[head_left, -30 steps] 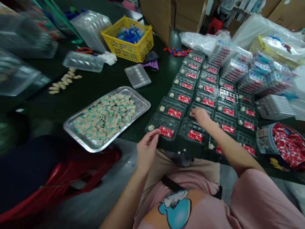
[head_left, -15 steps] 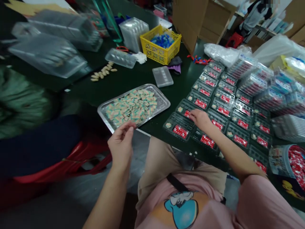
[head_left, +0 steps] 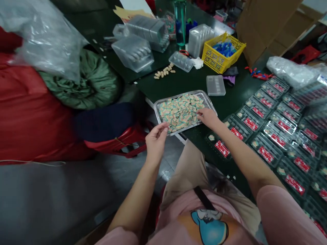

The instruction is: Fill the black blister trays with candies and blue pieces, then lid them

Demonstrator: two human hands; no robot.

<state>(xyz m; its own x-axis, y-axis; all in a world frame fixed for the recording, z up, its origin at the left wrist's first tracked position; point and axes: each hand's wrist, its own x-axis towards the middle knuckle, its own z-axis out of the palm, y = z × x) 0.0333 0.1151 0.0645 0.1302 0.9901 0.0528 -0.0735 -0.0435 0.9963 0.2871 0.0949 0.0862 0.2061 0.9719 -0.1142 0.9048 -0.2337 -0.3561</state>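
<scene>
A metal tray [head_left: 213, 108] holds a heap of small flat pieces [head_left: 178, 110] in cream, teal and orange. My right hand [head_left: 208, 117] is over the tray's right part, its fingertips pinched together at the heap; whatever is between them is too small to name. By the tray's front left edge, my left hand [head_left: 156, 139] has thumb and forefinger pressed together, and I cannot make out what they hold. To the right lie rows of clear plastic blister trays [head_left: 237, 131], many with a red and white packet [head_left: 221, 148] and a small pale piece [head_left: 211, 137] inside.
Behind the metal tray are a clear lidded box [head_left: 216, 85], peanut-like pieces [head_left: 163, 72], a yellow basket [head_left: 213, 58] with blue items, stacked clear containers [head_left: 134, 52] and a green bottle [head_left: 180, 23]. A red stool [head_left: 122, 141] with a dark cushion stands at left.
My right hand has moved left from the blister trays to the heap in the metal tray. My left hand stays pinched near the tray's front edge. The view has turned left.
</scene>
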